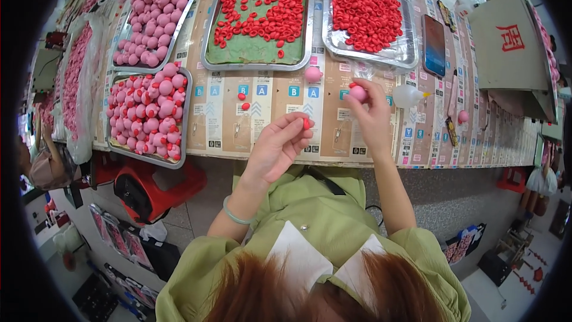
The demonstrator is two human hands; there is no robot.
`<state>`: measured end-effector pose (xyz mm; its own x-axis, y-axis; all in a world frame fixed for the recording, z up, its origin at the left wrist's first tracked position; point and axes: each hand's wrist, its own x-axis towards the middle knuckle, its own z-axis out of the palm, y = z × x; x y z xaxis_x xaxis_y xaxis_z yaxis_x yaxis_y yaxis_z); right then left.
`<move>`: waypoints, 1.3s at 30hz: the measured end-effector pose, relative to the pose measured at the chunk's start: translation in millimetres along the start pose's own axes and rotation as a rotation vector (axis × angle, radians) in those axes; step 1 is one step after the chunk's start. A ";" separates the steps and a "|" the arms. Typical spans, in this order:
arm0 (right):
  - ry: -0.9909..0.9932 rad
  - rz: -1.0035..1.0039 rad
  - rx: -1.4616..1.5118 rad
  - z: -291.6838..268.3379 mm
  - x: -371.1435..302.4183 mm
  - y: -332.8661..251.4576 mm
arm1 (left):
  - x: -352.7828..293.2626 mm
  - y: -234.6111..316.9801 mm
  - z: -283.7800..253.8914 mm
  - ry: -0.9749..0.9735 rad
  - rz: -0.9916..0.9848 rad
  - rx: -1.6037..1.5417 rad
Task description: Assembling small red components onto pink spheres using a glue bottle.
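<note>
Between the thumb and fingers of my left hand (279, 146) is a small red ring-shaped piece (306, 123). My right hand (375, 110) pinches a pink ball (358, 94), which has a bit of red at its upper left side. The two hands are apart, above the near part of the table. Just beyond them another pink ball (313, 74) rests on the tabletop. Left of my left hand lie two loose red pieces (245, 106). To the right of my right hand lies a white squeeze bottle (408, 96) with a yellow tip.
A green-lined tray (256, 67) and a second metal tray (372, 61) hold red rings. On the left, one tray (188, 113) holds pink balls with red pieces, another plain pink balls (158, 18). A phone (434, 46), a yellow-black cutter (451, 132) and a red stool (170, 186) are nearby.
</note>
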<state>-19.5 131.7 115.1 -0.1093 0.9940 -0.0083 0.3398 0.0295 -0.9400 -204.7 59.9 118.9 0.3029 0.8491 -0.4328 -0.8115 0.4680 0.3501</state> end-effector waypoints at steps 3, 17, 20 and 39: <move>-0.065 0.280 0.693 -1.3 -15.7 -17.7 | 8.8 0.5 4.3 0.032 -0.037 -0.155; -0.188 0.177 0.648 6.3 -43.4 -53.2 | -0.5 -0.4 20.4 -0.011 0.024 -0.017; -0.211 0.259 0.752 5.6 -42.8 -49.6 | -2.3 -0.5 20.9 0.002 0.060 0.041; -0.307 0.173 0.604 6.5 -44.4 -48.0 | -6.8 -2.8 33.7 0.111 0.476 0.701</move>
<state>-37.0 85.5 158.4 -0.3895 0.9017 -0.1878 -0.1928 -0.2792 -0.9407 -187.6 61.1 148.8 -0.0720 0.9818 -0.1757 -0.3320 0.1425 0.9325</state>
